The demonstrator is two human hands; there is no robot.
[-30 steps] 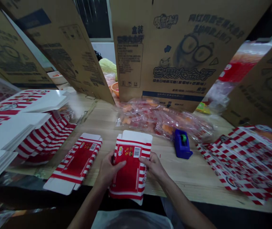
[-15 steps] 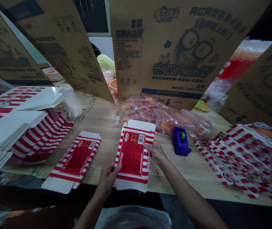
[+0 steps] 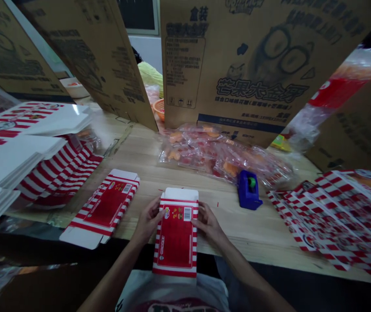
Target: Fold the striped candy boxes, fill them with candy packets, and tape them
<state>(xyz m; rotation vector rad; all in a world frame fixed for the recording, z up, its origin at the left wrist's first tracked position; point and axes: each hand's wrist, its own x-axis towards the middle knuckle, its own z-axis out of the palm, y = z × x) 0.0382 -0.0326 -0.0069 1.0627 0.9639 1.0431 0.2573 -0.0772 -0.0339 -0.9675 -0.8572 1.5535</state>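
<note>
A flat red-striped carton (image 3: 175, 238) is held by its side edges between the left hand (image 3: 148, 221) and right hand (image 3: 208, 225) (both half-curled, thumbs on top), with clear bags of orange pieces (image 3: 218, 158) laid beyond on the worktop (image 3: 146, 173).

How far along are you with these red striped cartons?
Done: the folded cartons stacked on the left and the flat carton beside your hands look finished. In hand: your left hand and right hand hold a red striped carton at its sides. Left: the printed sheets spread on the right look unfolded, though I cannot count them.
</note>
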